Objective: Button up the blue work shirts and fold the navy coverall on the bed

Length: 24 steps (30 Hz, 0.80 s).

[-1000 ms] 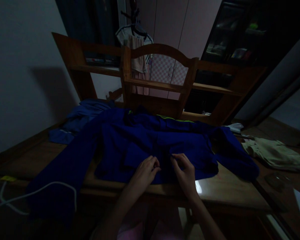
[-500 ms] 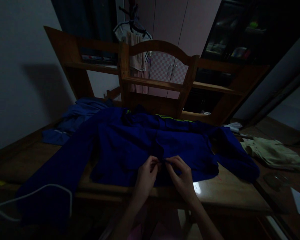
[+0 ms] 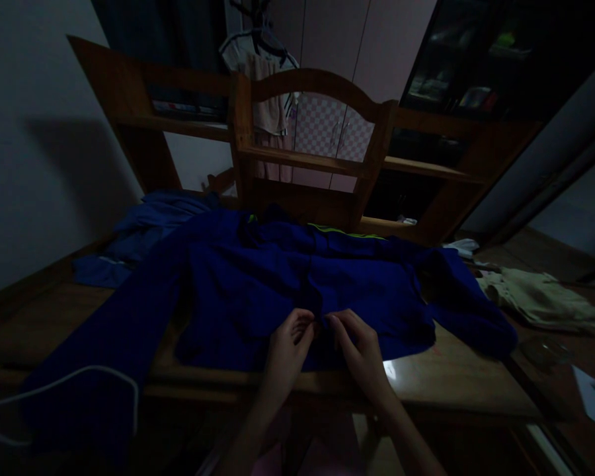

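A dark blue long-sleeved jacket [image 3: 248,284] lies spread over the wooden desk, its front facing up. One sleeve reaches left and hangs past the desk's near edge; the other bends out to the right. At the lower middle of the front, my left hand [image 3: 290,340] pinches the jacket's front edge between thumb and fingers. Close beside it, my right hand [image 3: 359,340] pinches the facing edge. The fingertips almost meet, and in the dim light any small fastener between them cannot be made out.
Bluish cloth [image 3: 149,228] is heaped at the back left. A wooden shelf frame [image 3: 317,168] rises behind the jacket. Pale folded clothing [image 3: 540,297] lies at the right, near a glass dish [image 3: 545,350]. A white cord [image 3: 94,368] loops across the left sleeve.
The view has shifted slightly. Both hands stay at the same spot on the jacket front, with the fingers moving only a little.
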Motion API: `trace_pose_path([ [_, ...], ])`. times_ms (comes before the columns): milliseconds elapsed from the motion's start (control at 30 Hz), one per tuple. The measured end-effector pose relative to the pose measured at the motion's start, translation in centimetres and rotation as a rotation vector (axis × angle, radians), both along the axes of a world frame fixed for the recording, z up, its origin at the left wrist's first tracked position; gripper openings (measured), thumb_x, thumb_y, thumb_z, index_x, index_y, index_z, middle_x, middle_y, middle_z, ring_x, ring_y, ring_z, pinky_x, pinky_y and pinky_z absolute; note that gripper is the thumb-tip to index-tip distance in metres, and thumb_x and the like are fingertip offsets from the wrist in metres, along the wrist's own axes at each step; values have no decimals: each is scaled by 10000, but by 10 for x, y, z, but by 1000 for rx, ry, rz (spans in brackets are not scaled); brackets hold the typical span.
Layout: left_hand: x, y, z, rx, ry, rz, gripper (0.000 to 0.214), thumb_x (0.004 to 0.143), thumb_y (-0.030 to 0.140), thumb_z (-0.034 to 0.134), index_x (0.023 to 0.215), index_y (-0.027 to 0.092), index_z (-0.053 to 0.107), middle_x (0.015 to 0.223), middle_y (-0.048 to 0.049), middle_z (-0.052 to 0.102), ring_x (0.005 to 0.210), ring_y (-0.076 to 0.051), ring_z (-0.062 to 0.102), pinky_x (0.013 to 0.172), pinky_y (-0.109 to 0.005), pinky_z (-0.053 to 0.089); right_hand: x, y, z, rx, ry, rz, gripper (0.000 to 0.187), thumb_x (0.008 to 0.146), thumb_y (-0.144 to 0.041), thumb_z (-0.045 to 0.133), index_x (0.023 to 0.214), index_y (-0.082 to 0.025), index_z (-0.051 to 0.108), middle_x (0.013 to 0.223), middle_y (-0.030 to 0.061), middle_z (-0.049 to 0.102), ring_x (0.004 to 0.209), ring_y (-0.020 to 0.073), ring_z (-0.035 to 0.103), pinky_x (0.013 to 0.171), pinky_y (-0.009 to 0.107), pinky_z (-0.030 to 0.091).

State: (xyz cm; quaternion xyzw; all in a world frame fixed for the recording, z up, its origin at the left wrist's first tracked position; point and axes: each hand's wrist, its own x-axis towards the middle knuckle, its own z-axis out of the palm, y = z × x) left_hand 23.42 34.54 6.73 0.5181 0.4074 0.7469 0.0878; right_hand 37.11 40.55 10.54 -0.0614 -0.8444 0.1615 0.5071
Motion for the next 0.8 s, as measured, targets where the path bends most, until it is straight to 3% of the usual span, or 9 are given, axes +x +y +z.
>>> trace_pose_path([
  [133, -1, 0, -1, 0, 19, -6, 113, 835, 249, 552, 919, 174, 569, 894, -37, 641, 892, -157, 642, 803, -252, 506, -2, 5, -2, 3, -7, -43, 110, 910, -255, 532, 940, -206, 626, 889, 12, 618, 817, 150, 577, 711, 247, 407],
  [400, 0, -3, 0, -29, 27, -3, 141, 816, 236, 564, 939, 170, 588, 921, -46, 655, 914, -174, 646, 809, -263, 515, -3, 6, -3, -38, -30, -76, 88, 875, -274, 569, 870, -193, 602, 780, -5, 613, 659, 127, 550, 606, 234, 407],
  [633, 6, -12, 6, -58, -3, -5, 217, 836, 378, 571, 862, 165, 598, 838, -39, 670, 817, -171, 661, 730, -238, 511, -5, 9, -5, -32, -85, -61, 55, 861, -246, 578, 873, -192, 576, 757, -13, 597, 644, 121, 550, 589, 223, 409],
  [800, 5, -5, 2, -57, 11, 47, 193, 804, 354, 611, 852, 169, 585, 842, -43, 674, 835, -179, 666, 730, -241, 520, -6, 10, -7, 14, -99, -97, 41, 855, -228, 582, 868, -192, 567, 743, -18, 581, 637, 116, 541, 592, 224, 402],
])
